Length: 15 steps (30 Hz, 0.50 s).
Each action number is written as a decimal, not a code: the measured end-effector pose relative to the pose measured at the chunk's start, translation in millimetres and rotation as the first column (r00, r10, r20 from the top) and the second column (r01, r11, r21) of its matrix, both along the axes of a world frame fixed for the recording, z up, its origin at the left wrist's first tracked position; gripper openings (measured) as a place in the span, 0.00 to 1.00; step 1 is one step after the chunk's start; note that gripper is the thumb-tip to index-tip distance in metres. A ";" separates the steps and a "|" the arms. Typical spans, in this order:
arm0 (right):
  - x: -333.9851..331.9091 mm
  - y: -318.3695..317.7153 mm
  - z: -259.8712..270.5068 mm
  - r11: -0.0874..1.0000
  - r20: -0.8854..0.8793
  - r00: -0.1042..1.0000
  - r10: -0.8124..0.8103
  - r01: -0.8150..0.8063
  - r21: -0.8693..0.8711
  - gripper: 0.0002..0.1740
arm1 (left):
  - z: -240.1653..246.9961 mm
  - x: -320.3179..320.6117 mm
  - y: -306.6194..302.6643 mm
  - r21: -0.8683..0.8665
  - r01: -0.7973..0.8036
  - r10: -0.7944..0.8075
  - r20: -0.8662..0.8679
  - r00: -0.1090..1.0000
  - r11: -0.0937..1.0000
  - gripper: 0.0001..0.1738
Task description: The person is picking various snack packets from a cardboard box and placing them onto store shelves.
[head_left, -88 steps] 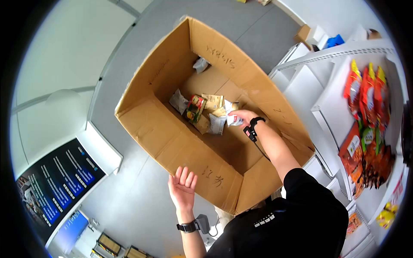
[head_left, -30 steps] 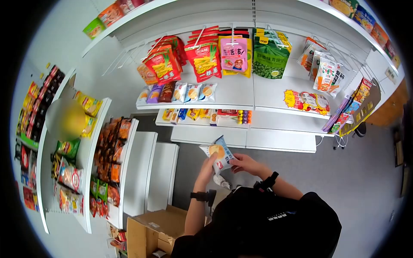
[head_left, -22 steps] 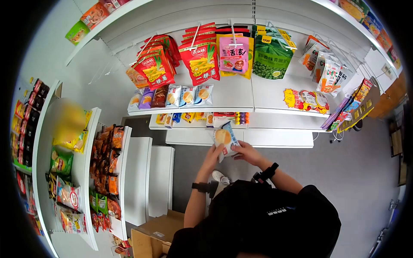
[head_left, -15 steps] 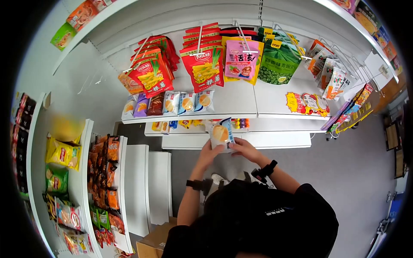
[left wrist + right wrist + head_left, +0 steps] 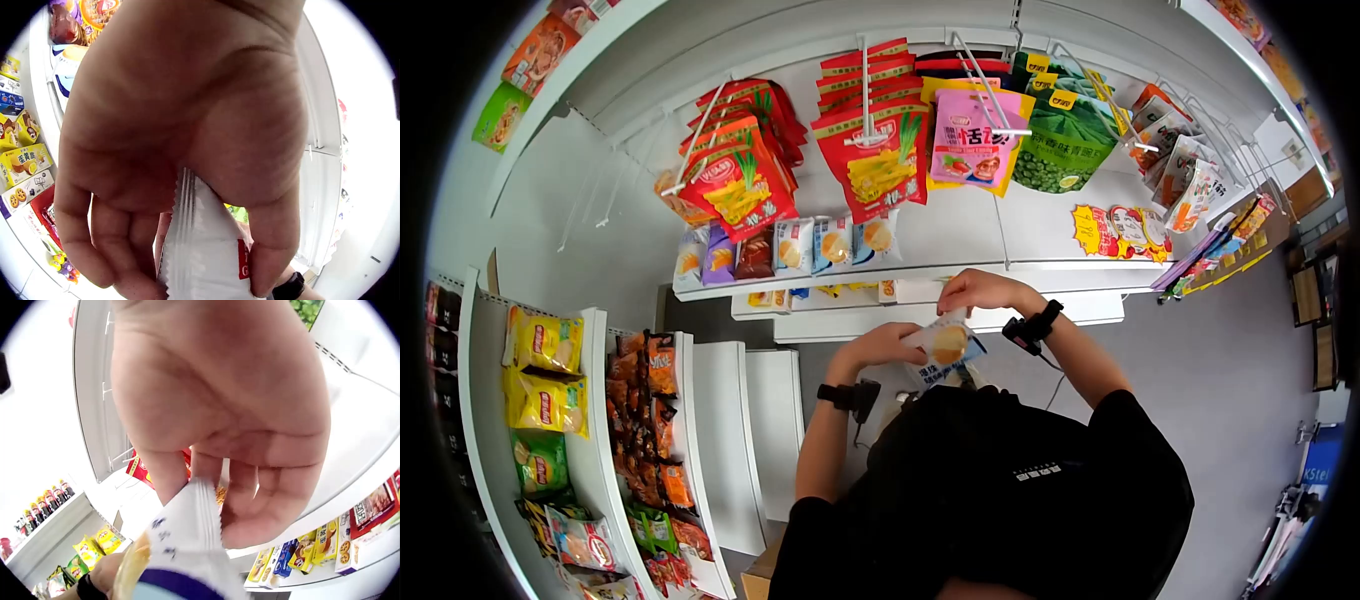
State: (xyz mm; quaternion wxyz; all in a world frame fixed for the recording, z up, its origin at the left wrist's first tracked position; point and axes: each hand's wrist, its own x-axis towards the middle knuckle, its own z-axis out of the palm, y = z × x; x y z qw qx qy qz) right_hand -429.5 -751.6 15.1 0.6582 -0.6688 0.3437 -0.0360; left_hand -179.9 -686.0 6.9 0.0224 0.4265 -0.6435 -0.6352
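In front of the body, both hands hold a white and blue snack bag [image 5: 950,346] with a round golden picture. My left hand [image 5: 884,345] grips its left end; the left wrist view shows the white bag [image 5: 206,256] between the thumb and fingers of the left hand [image 5: 181,125]. At the bag's upper end is my right hand [image 5: 985,290], fingers bent. Seen from the right wrist, the right hand [image 5: 225,400] pinches the crimped end of the bag [image 5: 187,519]. A row of similar small bags [image 5: 835,245] lies on the shelf in front.
Red snack bags [image 5: 872,165], a pink bag [image 5: 970,140] and green bags [image 5: 1065,145] hang above the white shelf [image 5: 945,245]. Price signs [image 5: 1122,232] lie at its right. Side shelves with yellow bags [image 5: 545,340] stand left. A cardboard box [image 5: 760,575] shows at the bottom edge.
Earliest, the right hand was inside the cardboard box and the left was empty. Since half a second ago, the right hand has moved up to the bag's upper end, and the bag has tilted.
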 end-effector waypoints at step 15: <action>-16.4 9.4 -8.1 0.919 0.111 0.941 -0.318 0.278 0.281 0.11 | -19.5 18.7 -27.7 0.177 -0.076 0.103 -0.146 0.984 0.981 0.28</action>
